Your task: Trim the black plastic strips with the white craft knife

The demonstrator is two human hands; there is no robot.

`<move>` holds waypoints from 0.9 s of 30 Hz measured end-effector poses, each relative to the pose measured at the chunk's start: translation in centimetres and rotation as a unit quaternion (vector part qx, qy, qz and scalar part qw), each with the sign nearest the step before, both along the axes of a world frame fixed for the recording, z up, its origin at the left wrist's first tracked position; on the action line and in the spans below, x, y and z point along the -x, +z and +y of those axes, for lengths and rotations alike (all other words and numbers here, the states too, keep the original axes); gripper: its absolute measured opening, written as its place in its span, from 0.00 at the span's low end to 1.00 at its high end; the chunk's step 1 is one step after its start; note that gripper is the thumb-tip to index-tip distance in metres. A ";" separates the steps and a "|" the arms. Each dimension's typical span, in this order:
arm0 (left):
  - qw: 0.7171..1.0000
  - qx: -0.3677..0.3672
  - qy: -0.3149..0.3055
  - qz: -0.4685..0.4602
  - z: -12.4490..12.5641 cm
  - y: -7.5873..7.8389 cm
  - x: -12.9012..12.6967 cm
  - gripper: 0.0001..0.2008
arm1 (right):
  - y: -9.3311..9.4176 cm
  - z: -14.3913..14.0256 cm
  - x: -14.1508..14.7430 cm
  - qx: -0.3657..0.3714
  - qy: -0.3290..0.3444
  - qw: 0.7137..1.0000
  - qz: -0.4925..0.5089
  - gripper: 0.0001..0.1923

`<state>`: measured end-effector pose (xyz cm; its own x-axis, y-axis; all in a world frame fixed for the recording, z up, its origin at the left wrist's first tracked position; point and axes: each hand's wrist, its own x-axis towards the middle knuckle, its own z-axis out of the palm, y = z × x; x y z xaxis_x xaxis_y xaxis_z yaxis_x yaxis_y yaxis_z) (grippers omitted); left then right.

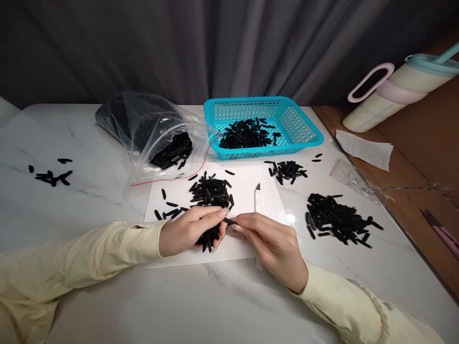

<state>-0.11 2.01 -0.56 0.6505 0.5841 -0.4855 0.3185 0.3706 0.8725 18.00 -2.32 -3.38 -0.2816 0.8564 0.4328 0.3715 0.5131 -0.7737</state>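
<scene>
Small, thin black strips are spread over the table in several piles; their exact kind is unclear. My left hand (pixel 195 229) is closed around a bunch of the black strips (pixel 209 240), with its thumb on top and fingertips showing beneath. A single black strip (pixel 230 221) spans the gap between both hands. My right hand (pixel 274 239) pinches the right end of that strip between thumb and fingers. Just beyond my left hand, a loose pile of black strips (pixel 211 188) lies on a white sheet (pixel 247 177). A craft knife (pixel 258 198) rests behind my right hand, blade pointing away.
At the back stand a turquoise basket (pixel 268 152) holding black strips and a clear zip bag (pixel 143 124) of more. Other piles lie at right (pixel 337 217) and far left (pixel 53 177). A tumbler (pixel 398 93), paper slip (pixel 366 148) and tweezers-like tool (pixel 441 231) are at right.
</scene>
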 end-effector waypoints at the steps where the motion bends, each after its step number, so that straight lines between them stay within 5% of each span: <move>1: 1.000 -0.001 0.000 -0.002 0.0 0.0 0.0 0.21 | 0.0 0.0 0.0 -0.002 0.001 1.000 0.000 0.09; 27: 0.999 -0.053 -0.004 0.003 -0.1 -0.6 0.1 0.20 | 0.5 0.5 -0.6 -0.016 0.031 0.999 -0.035 0.09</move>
